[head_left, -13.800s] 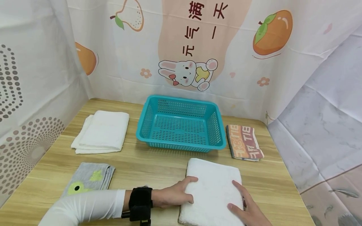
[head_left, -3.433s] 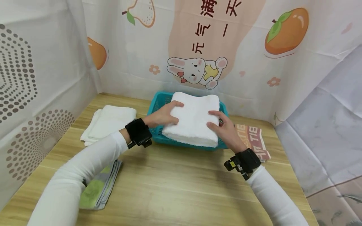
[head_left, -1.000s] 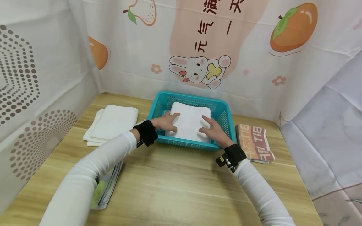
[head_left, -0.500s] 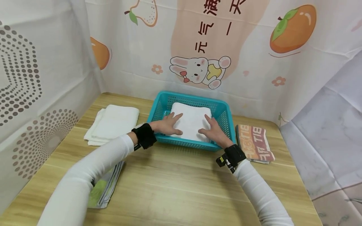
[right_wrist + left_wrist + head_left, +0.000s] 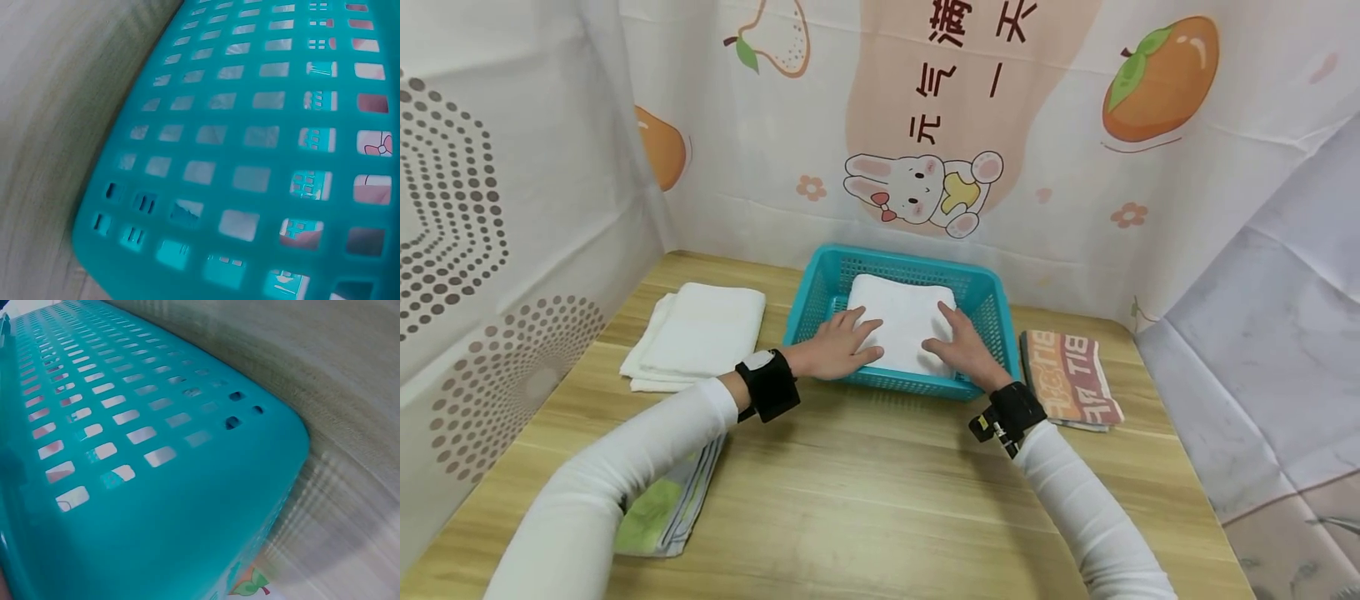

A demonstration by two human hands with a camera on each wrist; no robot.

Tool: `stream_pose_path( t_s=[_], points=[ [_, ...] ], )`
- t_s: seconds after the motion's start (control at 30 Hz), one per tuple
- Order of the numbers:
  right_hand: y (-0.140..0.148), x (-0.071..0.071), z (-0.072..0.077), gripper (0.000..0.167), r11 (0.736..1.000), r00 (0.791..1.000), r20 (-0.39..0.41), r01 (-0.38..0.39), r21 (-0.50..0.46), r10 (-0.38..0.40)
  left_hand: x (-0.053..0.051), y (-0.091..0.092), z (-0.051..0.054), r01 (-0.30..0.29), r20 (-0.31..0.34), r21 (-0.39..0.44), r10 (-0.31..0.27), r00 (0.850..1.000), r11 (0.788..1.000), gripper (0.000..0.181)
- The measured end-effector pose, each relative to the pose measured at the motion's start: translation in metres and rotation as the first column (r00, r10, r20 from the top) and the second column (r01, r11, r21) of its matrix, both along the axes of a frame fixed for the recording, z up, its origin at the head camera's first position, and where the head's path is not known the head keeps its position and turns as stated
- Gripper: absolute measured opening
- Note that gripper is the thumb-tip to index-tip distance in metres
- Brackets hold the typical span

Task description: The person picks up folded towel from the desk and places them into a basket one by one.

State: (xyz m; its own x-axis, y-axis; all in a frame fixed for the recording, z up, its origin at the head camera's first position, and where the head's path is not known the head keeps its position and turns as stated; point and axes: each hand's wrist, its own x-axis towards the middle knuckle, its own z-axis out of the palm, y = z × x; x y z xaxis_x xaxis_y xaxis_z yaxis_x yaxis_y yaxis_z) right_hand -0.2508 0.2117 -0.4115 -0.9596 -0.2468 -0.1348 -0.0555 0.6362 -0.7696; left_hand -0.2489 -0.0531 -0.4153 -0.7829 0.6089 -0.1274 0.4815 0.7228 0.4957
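White towel [image 5: 902, 321] in basket [image 5: 887, 379], between 2 hands [image 5: 841, 346] [image 5: 964, 346], fingers spread; contact unclear.

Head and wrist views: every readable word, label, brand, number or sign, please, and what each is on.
"元气满": sideways on the curtain, reaching the frame's top edge.
"一天": sideways beside it.
Possibly "BIT": folded orange-and-maroon towel; its other letters are too distorted to read surely.
Right wrist camera: any marking is too small to read.
Wrist views: no text on the teal plastic basket.
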Motion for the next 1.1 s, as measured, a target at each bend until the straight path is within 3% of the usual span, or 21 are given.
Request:
stream_pose_path(
  t_s=[0.6, 0.9, 1.1],
  points=[
    [-0.001, 0.002, -0.004, 0.078, 0.995, 0.994, 0.062, -0.095, 0.006, 0.095, -0.005, -0.001, -0.008, 0.006, 0.026, 0.078, -0.008, 1.000, 0.997, 0.056],
    [-0.002, 0.003, -0.005, 0.072, 0.979, 0.992, -0.074, -0.086, 0.187, 0.102, -0.005, 0.000, -0.008, 0.010, 0.063, 0.081, -0.015, 0.998, 0.997, 0.053],
    [0.000, 0.015, 0.001, 0.073, 0.966, 0.984, -0.132, -0.084, 0.243, 0.119, -0.005, -0.001, -0.006, 0.000, 0.083, 0.085, -0.007, 0.996, 0.996, 0.053]
  ],
)
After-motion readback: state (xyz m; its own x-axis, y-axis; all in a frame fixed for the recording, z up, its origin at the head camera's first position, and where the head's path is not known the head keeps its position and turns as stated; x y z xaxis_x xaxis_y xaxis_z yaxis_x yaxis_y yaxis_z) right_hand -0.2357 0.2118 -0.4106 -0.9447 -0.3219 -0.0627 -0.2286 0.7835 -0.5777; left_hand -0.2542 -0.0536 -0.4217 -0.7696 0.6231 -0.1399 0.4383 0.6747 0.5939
